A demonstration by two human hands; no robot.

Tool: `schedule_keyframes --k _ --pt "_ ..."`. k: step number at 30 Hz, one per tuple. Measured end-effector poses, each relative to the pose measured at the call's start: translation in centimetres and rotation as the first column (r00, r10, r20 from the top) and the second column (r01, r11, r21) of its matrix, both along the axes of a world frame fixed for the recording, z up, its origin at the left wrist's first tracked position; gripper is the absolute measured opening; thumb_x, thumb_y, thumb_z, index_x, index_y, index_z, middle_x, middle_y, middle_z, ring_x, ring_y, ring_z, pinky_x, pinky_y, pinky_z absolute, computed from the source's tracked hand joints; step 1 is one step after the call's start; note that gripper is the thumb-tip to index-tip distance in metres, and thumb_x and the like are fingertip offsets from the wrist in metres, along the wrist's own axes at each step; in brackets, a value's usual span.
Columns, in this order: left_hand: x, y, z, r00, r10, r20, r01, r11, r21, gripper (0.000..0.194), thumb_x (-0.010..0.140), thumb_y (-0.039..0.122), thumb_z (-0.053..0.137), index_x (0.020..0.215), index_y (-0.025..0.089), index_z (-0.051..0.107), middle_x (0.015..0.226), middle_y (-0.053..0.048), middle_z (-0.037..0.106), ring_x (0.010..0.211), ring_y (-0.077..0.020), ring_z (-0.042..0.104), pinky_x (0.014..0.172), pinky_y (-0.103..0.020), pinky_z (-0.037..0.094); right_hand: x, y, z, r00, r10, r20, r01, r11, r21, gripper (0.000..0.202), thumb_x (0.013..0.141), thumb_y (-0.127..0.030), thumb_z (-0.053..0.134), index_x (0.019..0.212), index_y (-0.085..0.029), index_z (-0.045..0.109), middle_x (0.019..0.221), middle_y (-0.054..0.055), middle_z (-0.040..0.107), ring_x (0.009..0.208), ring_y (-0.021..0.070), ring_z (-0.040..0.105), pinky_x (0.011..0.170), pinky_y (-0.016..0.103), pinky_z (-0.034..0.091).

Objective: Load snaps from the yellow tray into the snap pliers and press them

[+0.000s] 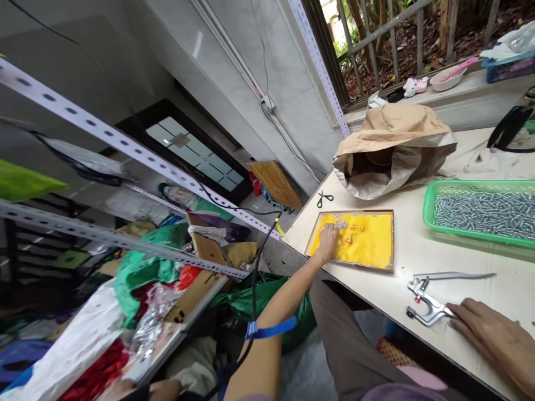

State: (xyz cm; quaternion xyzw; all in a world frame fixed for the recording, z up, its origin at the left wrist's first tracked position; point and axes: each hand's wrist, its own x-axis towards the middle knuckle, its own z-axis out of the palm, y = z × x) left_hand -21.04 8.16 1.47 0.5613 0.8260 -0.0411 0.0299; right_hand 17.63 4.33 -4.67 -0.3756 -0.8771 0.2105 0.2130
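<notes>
My left hand [329, 243] reaches into a shallow tray [393, 245] lined with a yellow printed sheet [370, 245]. Its fingers are drawn together at a small heap of metal pieces [340, 223]; whatever sits between the fingertips is hidden. On the right, my right hand [491, 337] is closed around one handle of silver pliers [432, 309] with a C-shaped jaw. The pliers lie on the white table, their other handle spread away. Small scissors with green handles [324, 199] rest beyond the tray.
A green basket [428, 203] full of small metal pins stands at the right. Behind the tray sits an open brown paper bag [393, 147]. Perforated metal shelf bars [125, 150] cross the left side above piled bags. Another person's hand [165, 390] shows at the bottom left.
</notes>
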Motion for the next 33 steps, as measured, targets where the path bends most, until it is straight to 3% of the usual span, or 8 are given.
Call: schedule_keyframes --k 3,5,8,10,14,19,25,33 --pt "1.1 -0.8 0.6 0.997 -0.02 0.08 0.016 0.998 0.056 0.018 0.088 0.012 0.051 0.094 0.011 0.068 0.104 -0.013 0.064 0.104 -0.0218 0.056 0.085 -0.031 0.047 -0.2 -0.3 0.8 0.999 0.04 0.032 -0.039 0.999 -0.018 0.039 0.096 -0.044 0.032 0.081 -0.026 0.063 0.075 0.004 0.06 0.067 0.0187 0.061 0.054 0.03 0.045" --pt "3.0 -1.8 0.6 0.959 -0.057 0.276 0.033 0.995 0.091 0.017 0.088 0.015 0.053 0.094 0.012 0.069 0.094 -0.008 0.068 0.089 -0.0168 0.061 0.077 -0.026 0.049 -0.3 -0.5 1.3 0.998 0.052 0.045 -0.051 0.999 -0.019 0.039 0.098 -0.04 0.03 0.079 -0.025 0.061 0.073 0.004 0.057 0.067 0.0178 0.059 0.056 0.03 0.043" --pt "7.1 -3.9 -0.2 0.748 -0.123 0.652 0.066 0.992 0.112 0.017 0.086 0.019 0.056 0.091 0.013 0.07 0.083 -0.005 0.07 0.071 -0.0134 0.062 0.065 -0.023 0.048 -0.4 -0.6 1.9 0.993 0.074 0.097 -0.072 0.997 -0.017 0.037 0.098 -0.03 0.028 0.075 -0.023 0.056 0.073 0.004 0.055 0.067 0.017 0.056 0.058 0.03 0.04" --pt "9.9 -5.4 -1.1 0.639 -0.172 0.75 0.139 0.984 0.107 0.014 0.083 0.02 0.06 0.087 0.014 0.071 0.08 -0.004 0.07 0.07 -0.0141 0.062 0.065 -0.023 0.047 -0.5 -0.6 2.3 0.987 0.075 0.139 -0.075 0.997 -0.007 0.034 0.097 -0.025 0.028 0.074 -0.022 0.053 0.074 0.004 0.055 0.068 0.0167 0.054 0.059 0.029 0.039" --pt "12.9 -7.3 -3.0 0.702 -0.324 0.634 0.328 0.938 0.117 0.007 0.08 0.014 0.062 0.08 0.014 0.069 0.08 -0.005 0.069 0.078 -0.0178 0.063 0.072 -0.027 0.047 -0.6 -0.8 2.5 0.979 0.074 0.189 -0.08 0.997 0.025 0.03 0.097 -0.021 0.03 0.075 -0.022 0.05 0.075 0.004 0.055 0.067 0.016 0.052 0.059 0.029 0.037" --pt "12.7 -8.2 -4.6 0.778 -0.42 0.468 0.399 0.905 0.15 0.007 0.082 0.015 0.063 0.088 0.015 0.067 0.085 -0.007 0.066 0.084 -0.0197 0.06 0.075 -0.03 0.046 -0.5 -1.0 2.0 0.975 0.066 0.214 -0.079 0.996 0.051 0.03 0.097 -0.018 0.031 0.076 -0.021 0.051 0.075 0.004 0.056 0.066 0.0155 0.052 0.058 0.028 0.036" --pt "12.7 -9.1 -5.0 0.83 -0.47 0.302 0.465 0.881 0.093 0.013 0.089 0.017 0.053 0.086 0.017 0.065 0.083 -0.006 0.058 0.082 -0.0196 0.055 0.072 -0.03 0.045 -0.4 -1.0 1.7 0.978 0.082 0.193 -0.088 0.996 0.024 0.029 0.096 -0.015 0.031 0.076 -0.02 0.05 0.075 0.003 0.055 0.066 0.0154 0.051 0.059 0.028 0.035" --pt "12.3 -9.4 -4.9 0.814 -0.543 0.204 0.541 0.838 0.07 0.019 0.092 0.013 0.045 0.085 0.017 0.062 0.083 -0.006 0.056 0.082 -0.0198 0.051 0.073 -0.031 0.045 -0.6 -0.9 0.6 0.956 0.086 0.281 -0.106 0.993 0.057 0.018 0.088 -0.006 0.043 0.079 -0.02 0.05 0.078 0.004 0.056 0.068 0.0169 0.051 0.06 0.029 0.034"
